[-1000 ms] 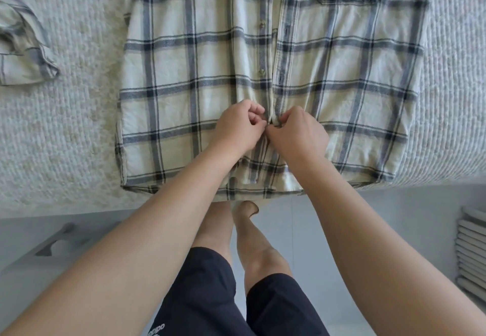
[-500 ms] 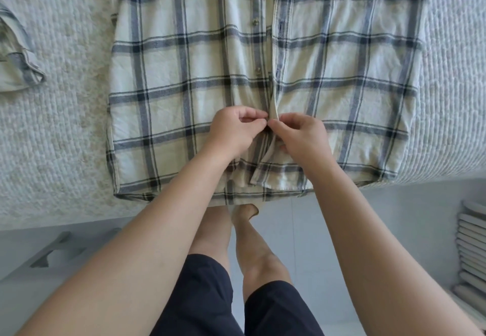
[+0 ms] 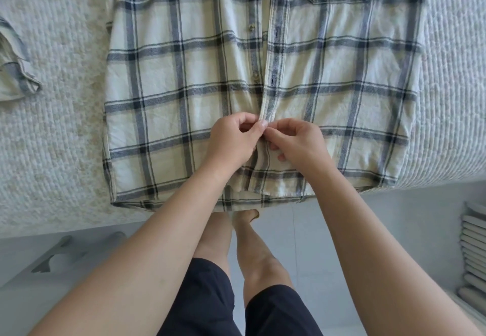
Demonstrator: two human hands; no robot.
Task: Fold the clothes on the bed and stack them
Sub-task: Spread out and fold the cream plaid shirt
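A cream plaid shirt (image 3: 184, 93) with dark blue checks lies flat, front side up, on the quilted bed (image 3: 52, 151), its hem reaching the bed's near edge. Its 2 front panels meet along a button placket (image 3: 267, 72) down the middle, where 3 buttons and 2 buttonholes above the hands sit unfastened side by side. Both hands work on the placket in the lower part of the shirt, a little above the hem. The left hand (image 3: 231, 141) has its fingers curled, pinching the placket edge of the button-side panel between thumb and forefinger. The right hand (image 3: 299, 143) pinches the edge of the buttonhole-side panel, and the fingertips of the 2 hands touch over the placket. Whether a button sits between them cannot be told. Below the hands the placket gapes slightly down to the hem.

Left of the shirt, well apart from it, another plaid garment (image 3: 15, 72) lies crumpled on the bed. Below the shirt's hem the person's bare legs and dark shorts (image 3: 210, 301) stand on a pale floor (image 3: 355, 230).
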